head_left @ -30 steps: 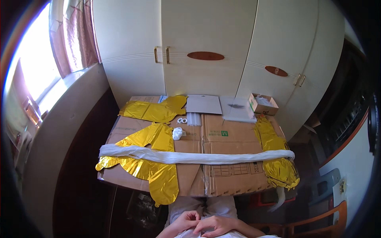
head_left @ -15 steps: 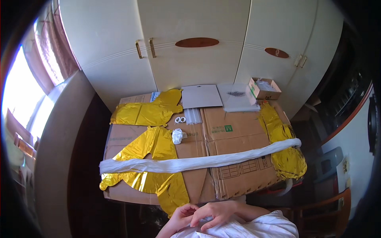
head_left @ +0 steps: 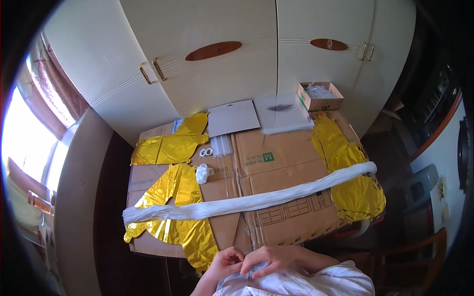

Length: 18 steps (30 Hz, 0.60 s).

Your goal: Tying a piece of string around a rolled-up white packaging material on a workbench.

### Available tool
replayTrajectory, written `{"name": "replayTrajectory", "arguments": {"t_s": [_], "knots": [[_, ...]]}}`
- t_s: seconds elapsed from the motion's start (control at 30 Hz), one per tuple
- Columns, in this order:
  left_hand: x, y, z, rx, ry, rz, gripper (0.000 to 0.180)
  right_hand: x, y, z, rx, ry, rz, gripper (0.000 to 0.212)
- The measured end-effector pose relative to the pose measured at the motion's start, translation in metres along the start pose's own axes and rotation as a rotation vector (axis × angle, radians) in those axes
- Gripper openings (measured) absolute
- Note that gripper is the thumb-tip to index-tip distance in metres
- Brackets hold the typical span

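My left hand (head_left: 225,265) is in front of the table's near edge, its fingers curled in a pinch. My right hand (head_left: 269,259) meets it there, fingers bent and the fingertips close against the left ones. Whatever the fingertips hold is too small or hidden to make out. Just beyond, a flat gold foil balloon (head_left: 178,195) hangs partly over the near edge. A long bundle of white strands (head_left: 256,201) stretches across the table, lying over this balloon and over another pile of gold foil balloons (head_left: 353,185) on the right.
Flattened cardboard (head_left: 274,165) covers the table. At the back are another gold balloon (head_left: 170,146), a grey card (head_left: 234,118), clear plastic bags (head_left: 285,116) and a small box (head_left: 320,97). Two white tape rolls (head_left: 206,152) and a crumpled white wad (head_left: 202,173) lie mid-left. A chair (head_left: 412,264) stands right.
My view has tilted and turned, so the table's things sit further left and slanted. Both hands remain together near the table edge, with the fingertips only slightly shifted.
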State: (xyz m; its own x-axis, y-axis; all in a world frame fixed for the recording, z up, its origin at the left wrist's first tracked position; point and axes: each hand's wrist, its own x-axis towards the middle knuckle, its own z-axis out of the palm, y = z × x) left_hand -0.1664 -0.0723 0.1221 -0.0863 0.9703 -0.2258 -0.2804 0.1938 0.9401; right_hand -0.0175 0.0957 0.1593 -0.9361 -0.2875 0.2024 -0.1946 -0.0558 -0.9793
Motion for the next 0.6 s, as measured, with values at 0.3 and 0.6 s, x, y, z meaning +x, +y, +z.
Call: {"name": "replayTrajectory", "arguments": {"t_s": [0.3, 0.6], "knots": [[0.098, 0.030, 0.024, 0.017, 0.253, 0.137, 0.008, -0.072, 0.018, -0.066, -0.354, 0.798, 0.102, 0.018], [0.183, 0.051, 0.038, 1.139, 0.323, 0.253, 0.010, -0.099, 0.030, -0.069, -0.259, 0.809, 0.296, 0.020]]}}
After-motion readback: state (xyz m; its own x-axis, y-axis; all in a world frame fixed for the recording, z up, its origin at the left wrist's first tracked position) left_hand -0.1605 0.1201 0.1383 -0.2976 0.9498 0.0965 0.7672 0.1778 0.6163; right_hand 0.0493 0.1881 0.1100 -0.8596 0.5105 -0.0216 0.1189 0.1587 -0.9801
